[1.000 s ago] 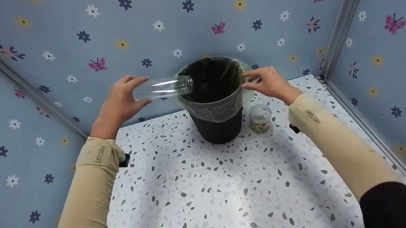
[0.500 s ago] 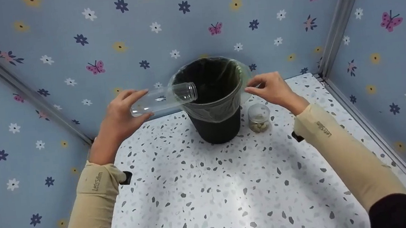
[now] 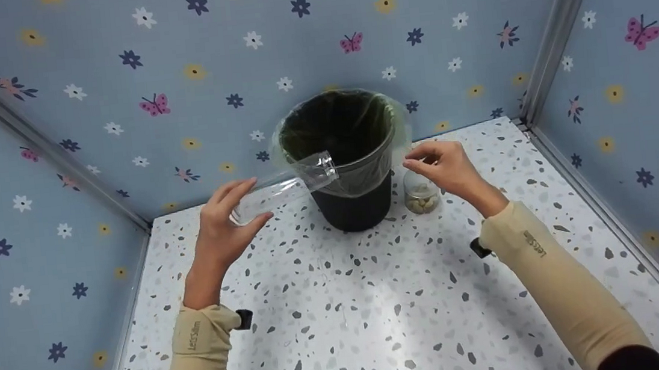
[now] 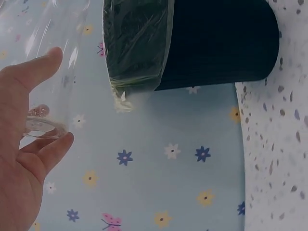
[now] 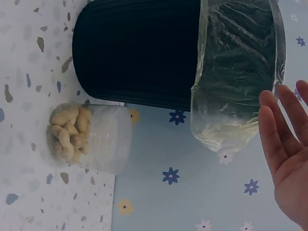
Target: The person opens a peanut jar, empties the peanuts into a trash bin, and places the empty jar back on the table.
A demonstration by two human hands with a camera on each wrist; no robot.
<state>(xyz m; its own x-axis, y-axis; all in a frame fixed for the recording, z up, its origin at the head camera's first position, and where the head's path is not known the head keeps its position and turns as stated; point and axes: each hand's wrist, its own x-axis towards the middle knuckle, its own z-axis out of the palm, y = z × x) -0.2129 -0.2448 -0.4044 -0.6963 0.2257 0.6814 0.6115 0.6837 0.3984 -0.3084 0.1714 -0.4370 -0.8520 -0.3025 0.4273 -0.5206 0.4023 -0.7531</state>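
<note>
In the head view my left hand [image 3: 219, 232] holds a clear, capless bottle [image 3: 279, 197] near its base, between thumb and fingers. The bottle slants up to the right, its neck in front of the bin's near rim; whether they touch I cannot tell. A black trash bin [image 3: 356, 209] stands against the back wall, its clear bag [image 5: 236, 72] folded over the rim. In the left wrist view the bottle [image 4: 53, 91] looks transparent around the fingers. My right hand [image 3: 452, 170] hovers right of the bin, holding nothing, fingers fairly straight in the right wrist view.
A small clear jar [image 3: 421, 194] of peanuts [image 5: 70, 132] stands right of the bin, below my right hand. Flowered blue panels [image 3: 200, 34] enclose the white speckled tabletop [image 3: 341, 305] at the back and both sides.
My left hand has brought the bottle down toward me and slightly right, its neck shifting from the opening's left side to the near rim. My right hand has drawn down from the bin's rim.
</note>
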